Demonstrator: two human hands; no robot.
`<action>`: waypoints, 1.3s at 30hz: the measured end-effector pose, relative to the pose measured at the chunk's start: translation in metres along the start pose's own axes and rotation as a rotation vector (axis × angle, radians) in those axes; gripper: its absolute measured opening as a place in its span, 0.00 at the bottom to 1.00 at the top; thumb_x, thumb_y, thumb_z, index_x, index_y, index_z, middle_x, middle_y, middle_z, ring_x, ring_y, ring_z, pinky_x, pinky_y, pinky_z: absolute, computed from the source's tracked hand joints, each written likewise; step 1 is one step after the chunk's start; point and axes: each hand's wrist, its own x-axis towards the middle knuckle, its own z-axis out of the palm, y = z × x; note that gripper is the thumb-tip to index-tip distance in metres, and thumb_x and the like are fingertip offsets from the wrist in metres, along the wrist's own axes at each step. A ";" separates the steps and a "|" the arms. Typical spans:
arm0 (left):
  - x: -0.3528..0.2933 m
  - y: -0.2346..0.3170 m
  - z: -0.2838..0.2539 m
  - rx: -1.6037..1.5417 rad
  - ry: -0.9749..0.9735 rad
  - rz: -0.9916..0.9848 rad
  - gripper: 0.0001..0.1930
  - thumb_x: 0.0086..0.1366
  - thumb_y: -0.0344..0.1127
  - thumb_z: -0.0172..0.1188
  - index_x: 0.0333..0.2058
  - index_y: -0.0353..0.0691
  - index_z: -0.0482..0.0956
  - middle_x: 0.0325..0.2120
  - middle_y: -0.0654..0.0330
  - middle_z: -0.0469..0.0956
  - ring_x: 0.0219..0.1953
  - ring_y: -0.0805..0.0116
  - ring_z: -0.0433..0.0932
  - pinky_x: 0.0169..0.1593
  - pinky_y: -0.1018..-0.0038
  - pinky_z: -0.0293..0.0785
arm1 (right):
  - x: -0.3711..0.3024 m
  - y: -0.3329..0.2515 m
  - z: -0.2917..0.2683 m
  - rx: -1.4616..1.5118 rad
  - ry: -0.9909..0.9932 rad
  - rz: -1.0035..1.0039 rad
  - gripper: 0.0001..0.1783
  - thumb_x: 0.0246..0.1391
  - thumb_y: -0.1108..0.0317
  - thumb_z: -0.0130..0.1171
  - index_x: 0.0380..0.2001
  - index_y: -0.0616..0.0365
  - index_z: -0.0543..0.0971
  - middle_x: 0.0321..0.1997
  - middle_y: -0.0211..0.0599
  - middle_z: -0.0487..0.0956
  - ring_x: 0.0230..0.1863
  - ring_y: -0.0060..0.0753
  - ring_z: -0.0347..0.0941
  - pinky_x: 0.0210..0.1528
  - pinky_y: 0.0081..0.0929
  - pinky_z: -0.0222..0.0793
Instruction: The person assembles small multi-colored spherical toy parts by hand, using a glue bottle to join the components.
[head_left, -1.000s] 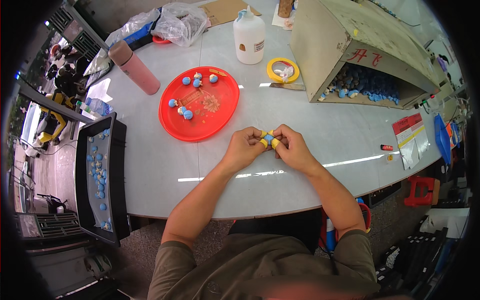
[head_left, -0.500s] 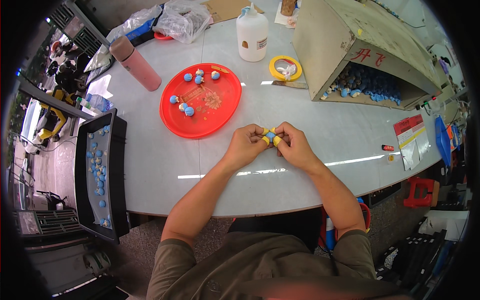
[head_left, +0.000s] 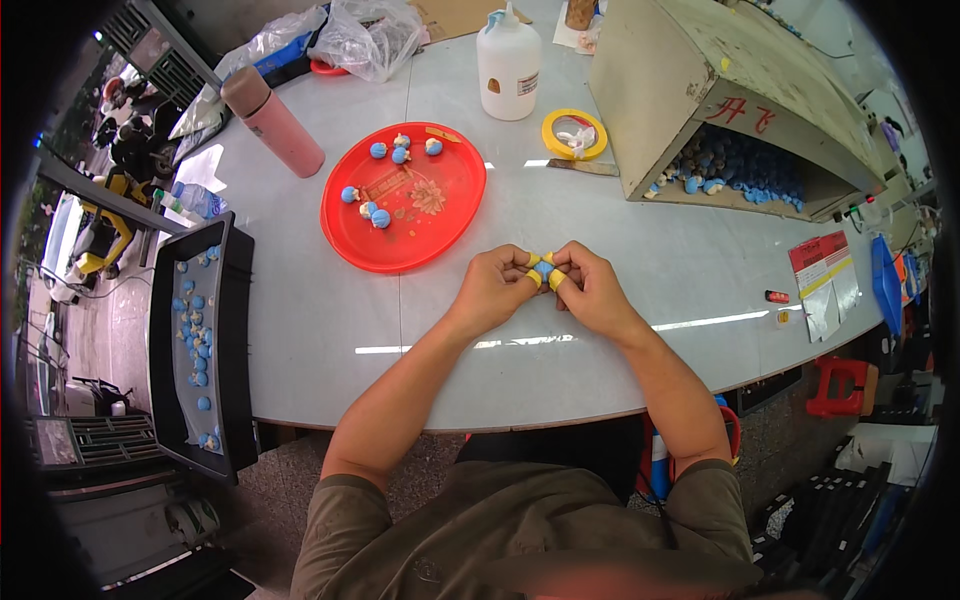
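Fingers (head_left: 534, 278) of left hand (head_left: 496, 289) and right hand (head_left: 590, 289) clamp a small blue piece (head_left: 543, 270) between their tips.

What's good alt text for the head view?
A person's left hand and right hand pinch a small blue piece with yellow-covered fingertips over a grey table; ahead, leftward, a red tray holds blue-and-cream balls.

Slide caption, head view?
Left hand and right hand pinch a blue piece over a grey table, red tray to the left.
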 end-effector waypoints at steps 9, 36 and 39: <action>0.001 -0.002 0.000 -0.001 -0.003 -0.002 0.09 0.64 0.23 0.55 0.41 0.23 0.70 0.39 0.53 0.77 0.41 0.69 0.80 0.46 0.75 0.80 | 0.001 0.003 0.001 -0.023 0.021 -0.027 0.05 0.54 0.80 0.50 0.36 0.64 0.70 0.27 0.31 0.76 0.22 0.16 0.70 0.23 0.19 0.66; 0.003 -0.001 0.000 -0.087 0.028 -0.031 0.08 0.64 0.22 0.54 0.41 0.24 0.73 0.39 0.51 0.77 0.42 0.67 0.80 0.45 0.75 0.81 | 0.003 -0.002 -0.003 0.037 -0.015 0.056 0.07 0.60 0.75 0.51 0.40 0.64 0.71 0.31 0.32 0.76 0.23 0.16 0.70 0.24 0.16 0.66; 0.003 0.001 0.000 -0.093 0.029 -0.046 0.08 0.64 0.23 0.55 0.41 0.24 0.73 0.40 0.51 0.76 0.42 0.67 0.79 0.46 0.75 0.81 | 0.003 -0.002 -0.003 0.054 -0.009 0.061 0.07 0.60 0.74 0.51 0.41 0.64 0.71 0.30 0.31 0.76 0.22 0.16 0.70 0.23 0.16 0.66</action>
